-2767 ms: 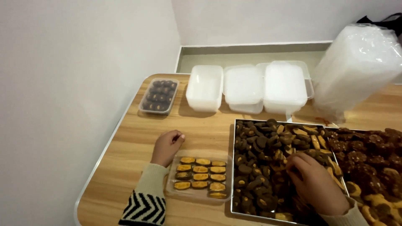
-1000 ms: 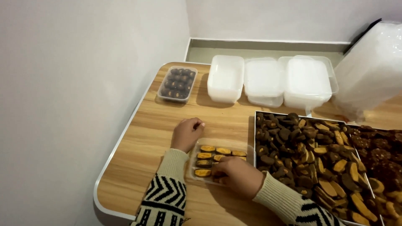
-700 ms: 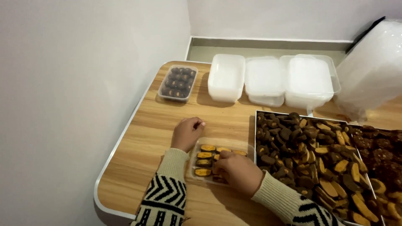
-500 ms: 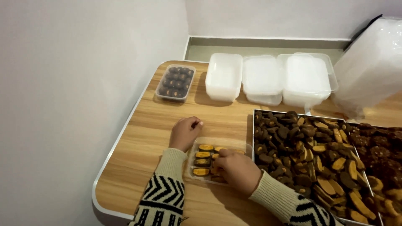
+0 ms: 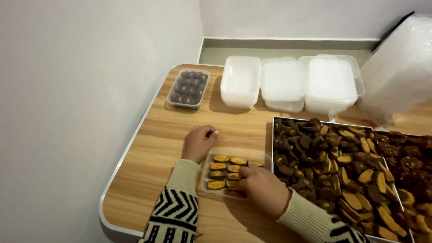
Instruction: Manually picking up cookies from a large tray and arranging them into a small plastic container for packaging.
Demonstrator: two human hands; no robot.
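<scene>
Right grip: our right hand (image 5: 263, 189) lies over the near right part of the tub (image 5: 208, 162), fingers curled down among the cookies (image 5: 223, 171); we cannot tell whether a cookie is pinched under them.
Left grip: our left hand (image 5: 198, 143) is loosely clenched, holding nothing, resting on the desk (image 5: 153, 148) and touching the tub's far left corner.
Tub: clear, thin-walled and shallow, flat on the desk just left of the tray (image 5: 272, 135); we judge it light and flexible, likely to slide, so the steadying hand at its corner suits it.
Cookies: small ovals, dark with orange tops, lying in neat rows; we judge them light, stiff and crumbly, best taken by the edges with fingertips, gently.
Tray: metal, heaped with loose cookies.
Further out: a filled tub (image 5: 188, 88) near the far left corner, and empty white tubs (image 5: 288, 83) upside down beside it.
</scene>
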